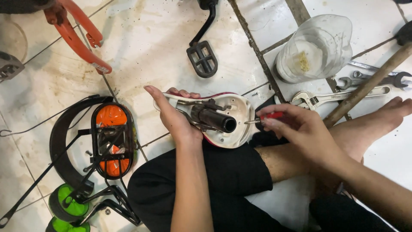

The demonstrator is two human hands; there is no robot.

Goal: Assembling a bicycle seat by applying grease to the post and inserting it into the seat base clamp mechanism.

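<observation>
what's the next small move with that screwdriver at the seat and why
Probably seat the screwdriver tip squarely into the fastener at the edge of the upturned bike seat before turning. The right hand holds its red handle with the tip just at the white underside, while the left hand grips the seat's other end, steadying it on the knee.

My left hand (174,118) grips the saddle (234,109), glossy white plastic underneath, with a dark matt metal post (214,120). Floor tiles (150,43) look glazed, grimy.
</observation>
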